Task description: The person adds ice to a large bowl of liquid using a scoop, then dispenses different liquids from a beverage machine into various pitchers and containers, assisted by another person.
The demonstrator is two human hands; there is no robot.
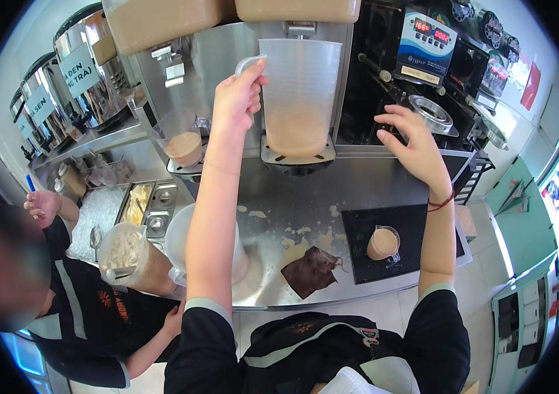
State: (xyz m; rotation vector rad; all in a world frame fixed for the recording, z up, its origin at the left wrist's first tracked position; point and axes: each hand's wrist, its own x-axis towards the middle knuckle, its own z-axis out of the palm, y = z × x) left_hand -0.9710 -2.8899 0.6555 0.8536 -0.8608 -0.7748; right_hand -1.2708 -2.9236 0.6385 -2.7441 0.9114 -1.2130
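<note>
My left hand (241, 96) grips the handle of a large translucent plastic pitcher (301, 93). A milky brown drink fills its lower part. The pitcher is at the drip tray (299, 158) of a drink dispenser, under the tap (301, 28); whether it rests on the tray I cannot tell. Off to the right, my right hand (410, 140) is in the air with its fingers apart and nothing in it. Below on the steel counter lie a crumpled dark brown cloth (311, 272) and a small glass measuring jug (382, 243) of brown drink on a black mat (358, 224).
A co-worker (107, 305) stands close at my left. Near them are an ice bin (104, 212), a pitcher with foamy brown drink (129, 256) and an empty-looking pitcher (176, 236). Another jug (183, 145) stands under the left tap. Pale spills (326, 239) wet the counter. A sealing machine (424, 49) is right.
</note>
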